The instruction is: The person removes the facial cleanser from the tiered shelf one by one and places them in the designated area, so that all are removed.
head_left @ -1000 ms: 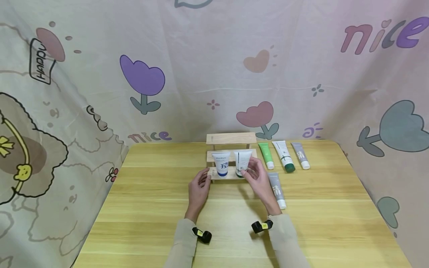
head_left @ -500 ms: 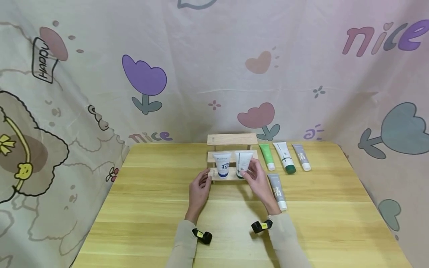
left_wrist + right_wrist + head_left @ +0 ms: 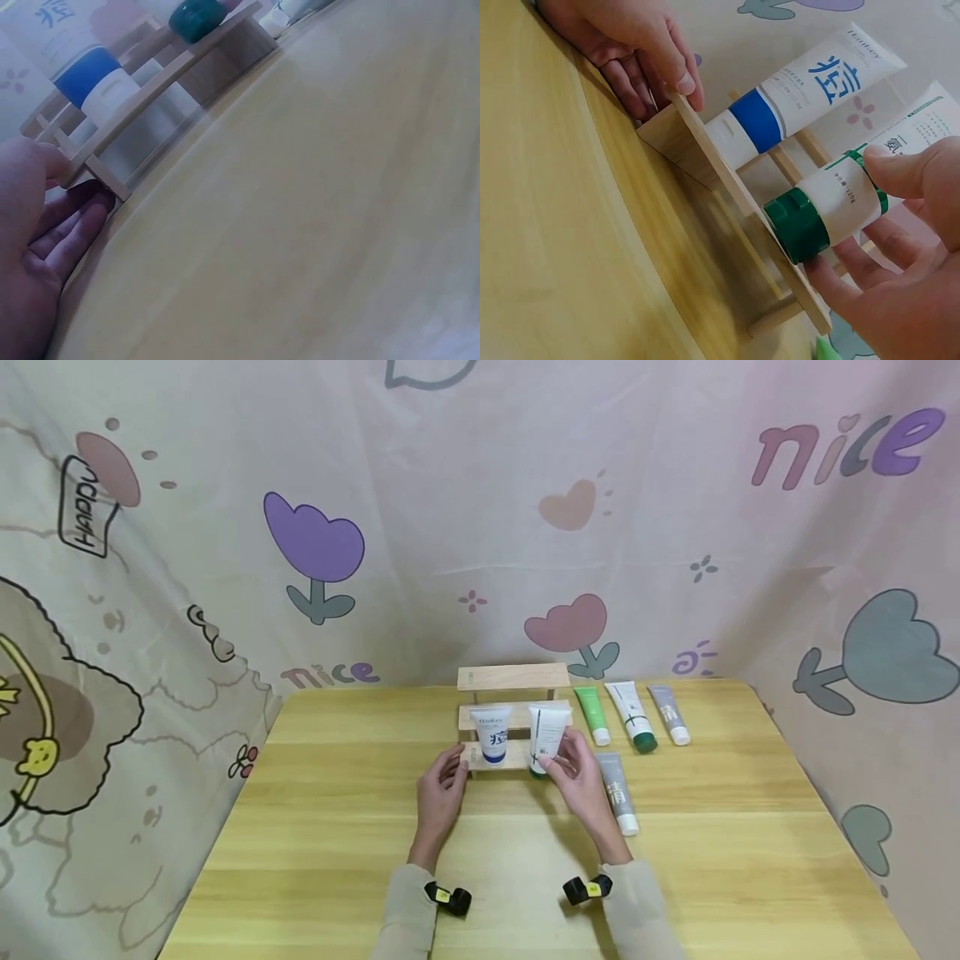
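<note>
A stepped wooden display rack point(image 3: 513, 677) stands at the back of the table. On its lowest step, a white tube with a blue cap point(image 3: 492, 735) is upright on its cap. My left hand point(image 3: 440, 793) grips the left end of that step, thumb at the top edge and fingers beside the leg in the left wrist view. My right hand point(image 3: 585, 781) pinches a white tube with a green cap point(image 3: 547, 735) between thumb and fingers. Its green cap point(image 3: 799, 223) is down, at the step's front edge; whether it touches the wood, I cannot tell.
Right of the rack lie a green tube point(image 3: 592, 714), another white tube with a green cap point(image 3: 630, 714) and a grey tube point(image 3: 669, 714). A second grey tube point(image 3: 617, 793) lies close by my right wrist. A patterned cloth point(image 3: 420, 527) hangs behind the table point(image 3: 337, 827).
My right hand has brought the green-capped tube slightly toward me, so its cap now reaches past the step's front edge in the head view. The left hand keeps its place on the rack.
</note>
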Motion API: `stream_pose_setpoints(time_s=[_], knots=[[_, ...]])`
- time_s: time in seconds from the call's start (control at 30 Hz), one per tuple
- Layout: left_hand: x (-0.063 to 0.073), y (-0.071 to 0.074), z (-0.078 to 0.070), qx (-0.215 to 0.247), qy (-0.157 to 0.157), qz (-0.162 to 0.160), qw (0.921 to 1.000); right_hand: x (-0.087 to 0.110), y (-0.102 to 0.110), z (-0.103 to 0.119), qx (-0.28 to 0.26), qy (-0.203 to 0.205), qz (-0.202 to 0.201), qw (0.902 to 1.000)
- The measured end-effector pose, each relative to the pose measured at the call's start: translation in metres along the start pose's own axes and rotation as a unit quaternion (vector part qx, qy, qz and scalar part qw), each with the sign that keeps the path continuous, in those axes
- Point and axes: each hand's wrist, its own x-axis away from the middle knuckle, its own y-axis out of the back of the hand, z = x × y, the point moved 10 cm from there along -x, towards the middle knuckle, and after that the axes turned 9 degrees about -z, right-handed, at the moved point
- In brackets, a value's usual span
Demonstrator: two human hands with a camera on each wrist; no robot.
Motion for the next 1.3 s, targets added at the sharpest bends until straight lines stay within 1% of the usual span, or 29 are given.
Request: stream_pose_setpoints(time_s=[0.17,0.27,0.47,0.5,0.6,0.7,0.73,0.9,1.03,1.17,1.23,1.3], knots=[[0.001,-0.002,0.003,-0.001,0.008,0.002,1.0000,0.009,0.009,0.001,0.000,-0.006,-0.009,0.9999],[0.000,-0.004,0.005,0.002,0.015,0.004,0.9999,0.013,0.020,0.004,0.009,-0.012,-0.021,0.9997],[0.000,-0.003,0.002,0.015,0.012,-0.001,0.9998,0.026,0.049,0.005,0.020,-0.037,-0.043,0.9982],[0.000,-0.002,-0.004,0.016,0.011,-0.003,0.9998,0.028,0.053,0.005,0.022,-0.039,-0.045,0.9980],[-0.001,0.000,-0.005,0.018,0.008,-0.006,0.9998,0.034,0.067,0.007,0.037,-0.045,-0.055,0.9968],[-0.001,0.002,-0.005,0.019,0.009,-0.009,0.9997,0.040,0.080,0.010,0.039,-0.053,-0.071,0.9953],[-0.002,0.002,0.000,0.018,0.009,-0.008,0.9998,0.043,0.085,0.011,0.041,-0.058,-0.077,0.9945],[0.000,0.002,0.002,0.013,0.013,-0.010,0.9998,0.052,0.113,0.012,0.050,-0.076,-0.109,0.9899],[0.000,0.002,0.002,0.013,0.012,-0.010,0.9998,0.056,0.136,0.007,0.049,-0.091,-0.131,0.9859],[-0.001,0.002,0.002,0.011,0.010,-0.008,0.9999,0.058,0.157,-0.004,0.057,-0.110,-0.155,0.9800],[0.000,0.002,0.003,0.009,0.013,-0.007,0.9999,0.060,0.167,-0.011,0.066,-0.126,-0.167,0.9757],[0.000,0.003,0.005,0.007,0.021,-0.007,0.9997,0.062,0.175,-0.017,0.062,-0.142,-0.174,0.9725]])
